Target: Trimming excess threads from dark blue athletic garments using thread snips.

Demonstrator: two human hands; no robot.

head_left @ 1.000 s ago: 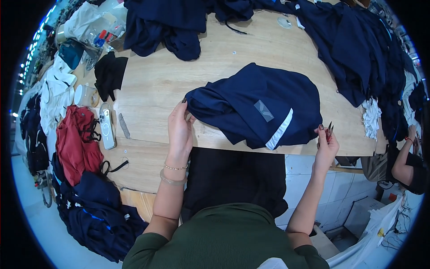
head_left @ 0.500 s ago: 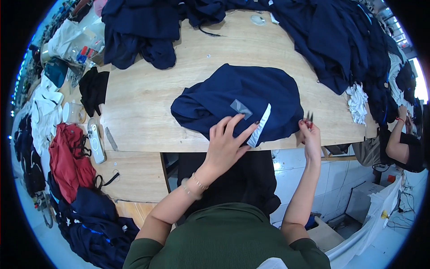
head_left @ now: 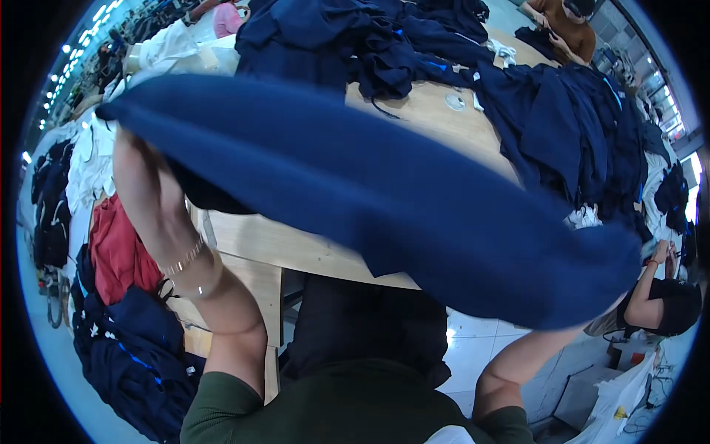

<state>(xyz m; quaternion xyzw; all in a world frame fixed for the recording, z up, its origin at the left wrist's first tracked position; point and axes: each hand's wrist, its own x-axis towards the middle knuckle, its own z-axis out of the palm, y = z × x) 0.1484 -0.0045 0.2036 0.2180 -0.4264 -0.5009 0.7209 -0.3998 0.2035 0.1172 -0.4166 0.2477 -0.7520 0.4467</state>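
A navy blue garment is stretched in the air across the table, blurred by motion. It slants from upper left down to the right. My left hand is raised under its far-left end; the cloth covers the fingers, but that end hangs from this hand. My right hand holds the lower right end and is almost wholly hidden behind the fabric. Whether the small dark-bladed snips are still in it cannot be seen. Bracelets circle my left wrist.
Navy garments lie heaped at the back and the right of the wooden table. At left are red cloth and white cloth. Co-workers sit at the far right and right edge.
The garment has been lifted off the table and spread wide between my hands. My left hand has swung up and left, my right hand outward to the right. The white strip no longer shows.
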